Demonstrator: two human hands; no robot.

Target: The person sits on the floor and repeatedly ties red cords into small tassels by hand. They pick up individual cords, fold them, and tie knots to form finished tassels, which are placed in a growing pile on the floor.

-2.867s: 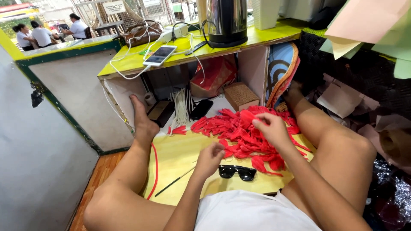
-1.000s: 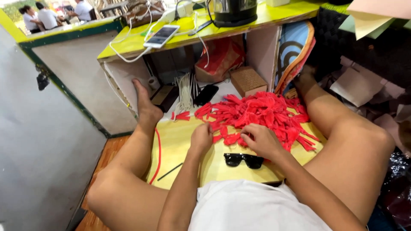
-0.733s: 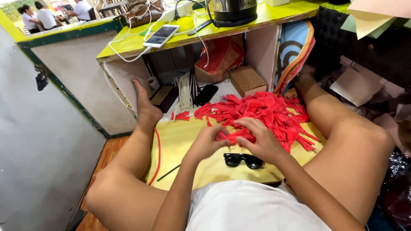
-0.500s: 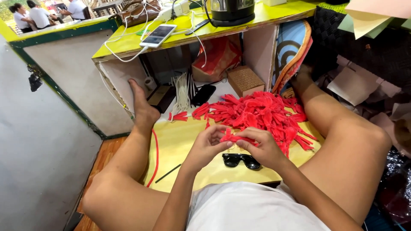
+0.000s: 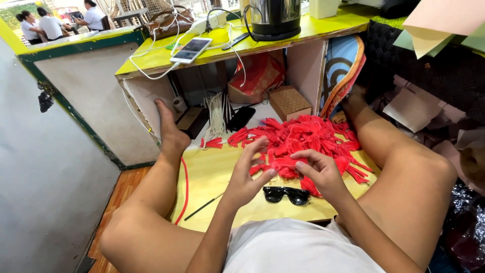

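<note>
A heap of red strips (image 5: 303,139) lies on a yellow board (image 5: 214,174) between my legs. My left hand (image 5: 247,174) and my right hand (image 5: 321,169) meet over the near edge of the heap, both pinching one red piece (image 5: 283,164) between the fingertips. The left hand's other fingers are spread. Black sunglasses (image 5: 287,194) lie on the board just below my hands.
A thin dark stick (image 5: 203,207) and a red cord (image 5: 184,189) lie at the board's left. Ahead, a low yellow shelf (image 5: 313,31) carries a phone (image 5: 190,49), cables and a kettle (image 5: 275,17). Below it are white ties (image 5: 216,117), a brown box (image 5: 289,102) and a red bag (image 5: 257,76). People sit far left.
My right hand came back from the heap toward me and my left hand rose off the board. Both now meet on one red piece. The view tilted slightly.
</note>
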